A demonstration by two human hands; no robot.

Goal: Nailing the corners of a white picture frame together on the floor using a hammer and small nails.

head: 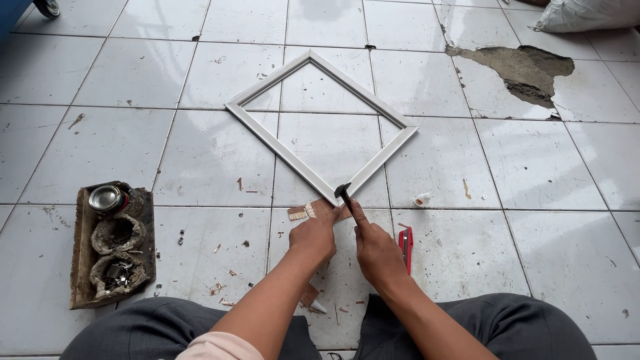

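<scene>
On the tiled floor (100, 147), I hold one small hammer (343, 192) in my right hand (377, 252), fingers tight around it, at the near corner of one white frame (320, 123). My left hand (313, 237) presses there, fingers curled.

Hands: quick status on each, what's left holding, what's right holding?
Left hand: closed, pressing a small wood piece at the frame corner.
Right hand: closed on a dark-headed tool, likely a hammer.

Glossy white tiled floor (533, 167) w/ dark grout lines, broken patch (527, 70) exposing grey cement, white sack (587, 13) just beyond patch, soft daylight glare nr patch
</scene>
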